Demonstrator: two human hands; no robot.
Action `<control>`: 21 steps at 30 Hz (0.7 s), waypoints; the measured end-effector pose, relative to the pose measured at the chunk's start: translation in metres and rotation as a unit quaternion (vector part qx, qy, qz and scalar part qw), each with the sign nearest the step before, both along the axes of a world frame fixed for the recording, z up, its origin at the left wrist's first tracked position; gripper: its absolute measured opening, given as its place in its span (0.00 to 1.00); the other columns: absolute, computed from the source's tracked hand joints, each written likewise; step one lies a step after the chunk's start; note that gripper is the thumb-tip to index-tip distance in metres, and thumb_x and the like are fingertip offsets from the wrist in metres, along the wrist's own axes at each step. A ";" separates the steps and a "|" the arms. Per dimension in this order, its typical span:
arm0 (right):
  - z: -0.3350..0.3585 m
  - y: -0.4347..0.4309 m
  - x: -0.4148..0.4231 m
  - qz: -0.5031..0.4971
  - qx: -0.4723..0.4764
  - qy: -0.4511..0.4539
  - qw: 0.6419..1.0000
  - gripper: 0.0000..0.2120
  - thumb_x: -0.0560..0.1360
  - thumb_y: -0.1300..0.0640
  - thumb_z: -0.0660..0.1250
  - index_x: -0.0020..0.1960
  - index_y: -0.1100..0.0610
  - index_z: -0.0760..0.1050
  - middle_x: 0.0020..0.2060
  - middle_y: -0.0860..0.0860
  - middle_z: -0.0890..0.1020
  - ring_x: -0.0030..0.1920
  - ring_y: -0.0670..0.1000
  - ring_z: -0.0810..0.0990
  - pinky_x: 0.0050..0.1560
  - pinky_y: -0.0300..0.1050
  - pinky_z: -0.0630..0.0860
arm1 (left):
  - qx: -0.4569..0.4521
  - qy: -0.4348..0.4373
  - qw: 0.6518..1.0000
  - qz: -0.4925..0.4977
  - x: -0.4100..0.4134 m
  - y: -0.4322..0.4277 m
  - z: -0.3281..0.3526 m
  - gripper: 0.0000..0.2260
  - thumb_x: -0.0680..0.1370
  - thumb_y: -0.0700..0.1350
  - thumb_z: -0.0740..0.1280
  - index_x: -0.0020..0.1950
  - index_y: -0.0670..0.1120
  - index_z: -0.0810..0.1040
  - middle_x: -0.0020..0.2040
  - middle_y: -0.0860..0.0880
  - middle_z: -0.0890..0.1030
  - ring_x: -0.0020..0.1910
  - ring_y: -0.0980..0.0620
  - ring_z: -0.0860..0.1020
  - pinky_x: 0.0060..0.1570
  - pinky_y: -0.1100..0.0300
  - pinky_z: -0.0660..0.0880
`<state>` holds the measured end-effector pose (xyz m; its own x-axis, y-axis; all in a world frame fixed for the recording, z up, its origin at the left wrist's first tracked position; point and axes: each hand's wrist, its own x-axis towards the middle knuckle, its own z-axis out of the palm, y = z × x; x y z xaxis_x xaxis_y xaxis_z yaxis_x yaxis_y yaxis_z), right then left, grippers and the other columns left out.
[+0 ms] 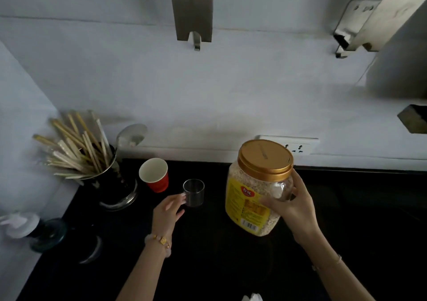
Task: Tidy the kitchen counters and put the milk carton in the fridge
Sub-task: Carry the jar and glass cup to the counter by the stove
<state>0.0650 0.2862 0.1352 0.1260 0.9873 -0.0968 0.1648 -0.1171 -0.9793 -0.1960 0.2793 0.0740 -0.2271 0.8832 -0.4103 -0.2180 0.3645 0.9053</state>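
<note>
A black bench (pixel 346 219) is stretching out under both hands, running back to a white wall (pixel 208 92) beyond them. High above the right hand a metal hood (pixel 392 46) is jutting from the wall, and above the gap between the hands a grey wooden board (pixel 191 7) is hanging. The milk carton is not showing anywhere here.

The right hand (pixel 293 206) is grasping a large clear jar (pixel 256 194) of pale flakes, fingers wrapping round its shoulder from the right side. The jar is leaning a little to the left, wearing a gold screw lid (pixel 265 157) and a yellow label (pixel 245 208), and I cannot tell whether its base is touching the bench. Just behind the jar a white socket strip (pixel 298 144) is sitting on the wall.

Far to the left of the left hand, a dark holder (pixel 113 185) is standing on the bench, bristling with wooden chopsticks (pixel 76 148) and a metal spoon (pixel 131 135). Nearer the person on that side, a pump bottle (pixel 20 224) and a round dark-lidded container (pixel 49 233) are sitting near the bench edge.

Just beyond the left hand a red paper cup (pixel 154 174) is standing upright, white inside. The left hand (pixel 168 212) is reaching forward with loose, half-curled fingers, its fingertips (pixel 182 197) touching the side of a small clear glass (pixel 194 192) that is standing between the hands, closer to the left one; the fingers are not closing round it. A beaded bracelet (pixel 161 243) is circling the left wrist and a thin bracelet (pixel 328 263) the right
</note>
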 end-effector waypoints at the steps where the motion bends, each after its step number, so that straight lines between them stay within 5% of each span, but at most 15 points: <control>1: -0.003 0.005 0.000 0.006 0.001 -0.006 1.000 0.45 0.51 0.52 0.80 0.66 0.43 0.67 0.58 0.48 0.79 0.55 0.44 0.80 0.48 0.43 0.79 | -0.001 0.006 1.000 0.000 -0.001 0.005 -0.004 0.14 0.78 0.45 0.59 0.57 0.38 0.77 0.56 0.43 0.79 0.59 0.48 0.76 0.50 0.63 0.72; 4: -0.011 0.018 0.001 0.034 0.004 -0.025 0.999 0.51 0.53 0.55 0.82 0.71 0.47 0.63 0.60 0.49 0.77 0.60 0.47 0.76 0.56 0.50 0.77 | -0.004 0.028 1.000 -0.009 -0.005 0.016 -0.014 0.11 0.77 0.43 0.62 0.55 0.39 0.78 0.56 0.43 0.80 0.59 0.48 0.77 0.61 0.52 0.73; 10: -0.022 0.032 0.009 0.090 -0.004 -0.022 0.996 0.45 0.60 0.69 0.77 0.71 0.52 0.63 0.58 0.43 0.77 0.56 0.34 0.76 0.44 0.26 0.76 | -0.004 0.063 0.998 -0.030 -0.012 0.025 -0.027 0.11 0.77 0.43 0.62 0.55 0.39 0.77 0.56 0.43 0.80 0.58 0.50 0.77 0.56 0.56 0.74; 15: -0.027 0.039 0.017 0.118 -0.010 -0.039 0.992 0.47 0.59 0.65 0.79 0.72 0.50 0.61 0.64 0.48 0.71 0.65 0.45 0.71 0.62 0.44 0.72 | -0.007 0.087 0.996 -0.036 -0.018 0.032 -0.032 0.07 0.76 0.41 0.64 0.52 0.41 0.78 0.55 0.43 0.80 0.56 0.50 0.78 0.50 0.63 0.75; 18: -0.026 0.043 0.018 0.122 -0.012 -0.061 0.991 0.46 0.60 0.66 0.78 0.71 0.48 0.61 0.59 0.38 0.67 0.60 0.38 0.69 0.57 0.34 0.69 | -0.009 0.107 0.993 -0.038 -0.021 0.037 -0.037 0.06 0.77 0.40 0.63 0.50 0.43 0.78 0.55 0.41 0.79 0.55 0.49 0.78 0.53 0.58 0.76; 21: -0.027 0.045 0.022 0.133 -0.017 -0.063 0.989 0.46 0.61 0.65 0.78 0.72 0.48 0.61 0.62 0.43 0.68 0.61 0.39 0.70 0.53 0.31 0.70 | -0.006 0.134 0.990 -0.033 -0.021 0.043 -0.041 0.07 0.77 0.41 0.63 0.53 0.42 0.78 0.55 0.41 0.80 0.55 0.48 0.79 0.57 0.53 0.76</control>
<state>0.0867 0.3314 0.1079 -0.1247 0.9836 -0.1301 0.3149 -0.0851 -0.9453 -0.2166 0.3220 0.0331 -0.2709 0.8956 -0.3529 0.0538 0.3801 0.9234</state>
